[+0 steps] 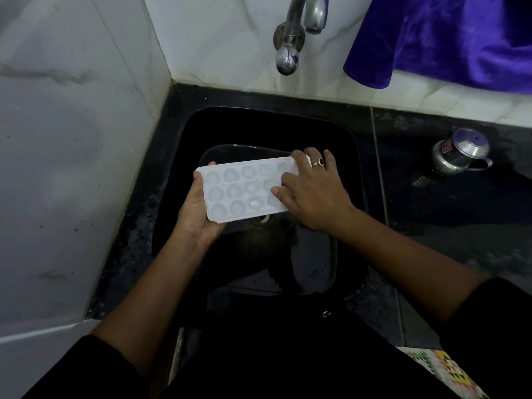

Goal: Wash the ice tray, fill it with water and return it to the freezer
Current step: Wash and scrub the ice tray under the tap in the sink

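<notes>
Dark sleeves (86, 370) edge my view. Over the sink (349, 168), the left hand (198, 210) grips the ice tray (241, 190) at its nine-o'clock end; the right hand (312, 192) presses spread fingers at three. I judge washing underway, with filling and freezer still ahead.

Dim, cool indoor light. The black sink (259, 125) falls almost wholly into shadow, while the white ice tray (236, 191) is the brightest surface, its cells soft-edged. Small highlights glint on the steel tap (290, 33). Wide-angle distortion bends the wall tiles (72, 139) (strongest toward the left edge).
</notes>
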A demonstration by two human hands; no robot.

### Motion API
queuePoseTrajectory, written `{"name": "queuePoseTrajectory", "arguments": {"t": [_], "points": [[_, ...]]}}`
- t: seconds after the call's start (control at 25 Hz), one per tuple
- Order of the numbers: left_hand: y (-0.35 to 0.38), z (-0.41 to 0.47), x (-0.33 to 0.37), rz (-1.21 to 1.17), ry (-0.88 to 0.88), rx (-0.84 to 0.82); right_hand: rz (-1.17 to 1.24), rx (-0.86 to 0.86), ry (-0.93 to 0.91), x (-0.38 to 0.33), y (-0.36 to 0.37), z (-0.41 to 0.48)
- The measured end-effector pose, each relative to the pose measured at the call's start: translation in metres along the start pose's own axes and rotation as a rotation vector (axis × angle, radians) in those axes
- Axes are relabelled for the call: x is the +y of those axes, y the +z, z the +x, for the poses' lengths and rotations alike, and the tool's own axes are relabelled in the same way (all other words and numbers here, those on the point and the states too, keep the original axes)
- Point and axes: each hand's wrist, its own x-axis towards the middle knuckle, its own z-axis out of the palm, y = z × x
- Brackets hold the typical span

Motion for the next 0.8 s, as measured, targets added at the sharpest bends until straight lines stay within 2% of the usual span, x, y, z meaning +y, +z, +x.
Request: {"name": "queuePoseTrajectory", "arguments": {"t": [0.08, 0.2, 0.28, 0.4, 0.48, 0.56, 0.64, 0.72, 0.8], "points": [[-0.007, 0.006, 0.003, -0.004, 0.005, 0.029, 0.086, -0.031, 0.003, -0.001, 0.002, -0.002], [-0.018, 0.009, 0.008, -0.049, 0.043, 0.030, 0.504, -0.146, 0.034, 0.014, 0.004, -0.012], [-0.015, 0.008, 0.005, -0.042, 0.046, 0.029, 0.582, -0.129, 0.060, 0.017, 0.006, -0.012], [-0.009, 0.006, -0.001, -0.026, 0.022, 0.054, 0.546, -0.088, 0.128, 0.009, 0.006, -0.008], [-0.007, 0.004, 0.002, -0.017, 0.018, 0.057, 0.543, -0.127, 0.103, 0.009, 0.005, -0.011], [-0.009, 0.005, 0.005, -0.007, 0.053, 0.057, 0.396, -0.148, 0.033, 0.013, 0.007, -0.015], [-0.009, 0.006, 0.004, -0.011, 0.059, 0.042, 0.182, -0.109, -0.005, 0.007, 0.011, -0.015], [-0.012, 0.008, -0.001, -0.030, 0.032, 0.043, 0.073, -0.046, -0.019, -0.003, 0.007, -0.011], [-0.015, 0.009, -0.004, -0.021, -0.004, 0.039, 0.162, -0.010, 0.028, -0.006, 0.005, -0.007]]}}
